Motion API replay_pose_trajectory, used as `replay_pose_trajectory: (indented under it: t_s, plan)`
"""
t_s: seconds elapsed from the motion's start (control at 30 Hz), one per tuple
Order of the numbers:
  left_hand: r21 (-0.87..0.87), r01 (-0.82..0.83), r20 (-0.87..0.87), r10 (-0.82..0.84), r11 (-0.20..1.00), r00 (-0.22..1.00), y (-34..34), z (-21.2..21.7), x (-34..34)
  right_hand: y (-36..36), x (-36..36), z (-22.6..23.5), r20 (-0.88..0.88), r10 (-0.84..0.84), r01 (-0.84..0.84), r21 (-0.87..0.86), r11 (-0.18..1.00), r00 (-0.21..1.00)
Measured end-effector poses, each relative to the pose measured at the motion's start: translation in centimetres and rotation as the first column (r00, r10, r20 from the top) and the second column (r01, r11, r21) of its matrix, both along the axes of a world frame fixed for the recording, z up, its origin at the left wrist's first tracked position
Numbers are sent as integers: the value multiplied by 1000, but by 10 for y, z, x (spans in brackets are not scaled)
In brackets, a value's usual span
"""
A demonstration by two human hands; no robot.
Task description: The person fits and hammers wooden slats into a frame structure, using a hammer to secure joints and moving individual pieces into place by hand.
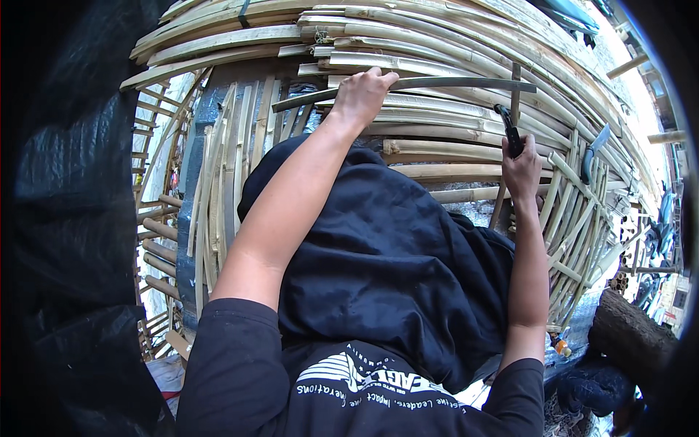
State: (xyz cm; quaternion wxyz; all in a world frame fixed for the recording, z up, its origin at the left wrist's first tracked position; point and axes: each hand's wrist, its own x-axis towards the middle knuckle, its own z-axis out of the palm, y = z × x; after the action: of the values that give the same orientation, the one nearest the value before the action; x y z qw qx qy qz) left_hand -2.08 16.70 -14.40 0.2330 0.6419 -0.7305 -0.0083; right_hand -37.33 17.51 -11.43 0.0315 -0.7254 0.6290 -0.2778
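My left hand (pixel 368 95) is closed around a long, dark, narrow strip (pixel 459 83), held crosswise above a pile of split bamboo slats (pixel 437 116). The strip's right end crosses a dark upright stick (pixel 515 98). To the right, my right hand (pixel 521 166) grips a black-handled tool (pixel 515 140) with a curved dark head; its exact kind is unclear. The stick passes close behind this hand, and whether the hand also touches it cannot be told. Dark cloth (pixel 378 240) covers my lap below both hands.
A blue-handled blade (pixel 593 154) lies on the right, by a bundle of thin bamboo strips (pixel 575 226). More strips (pixel 218 175) stand at the left. Near the lower right are a thick log (pixel 633 324) and a small bottle (pixel 561 345). Black sheeting (pixel 73 218) hangs far left.
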Motion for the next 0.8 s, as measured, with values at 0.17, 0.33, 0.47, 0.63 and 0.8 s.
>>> replay_pose_trajectory:
  t_s: [0.17,0.33,0.47,0.63,0.8]
  plan:
    - [36,29,-15,-28,999,999,-5,2,1,0,0,3,-11,9,-9,43,999,1000]
    - [64,65,-19,-64,996,998,-8,6,0,-4,-6,-4,-1,25,-25,29,999,1000]
    - [74,90,2,-90,993,996,-12,2,4,-8,-7,-8,-15,42,-41,35,999,999]
    - [121,93,38,-98,988,994,-16,3,2,-13,-8,-13,-31,31,-29,62,998,999]
    - [109,92,23,-95,990,995,-21,-1,-1,-15,-10,-17,-35,31,-29,54,998,999]
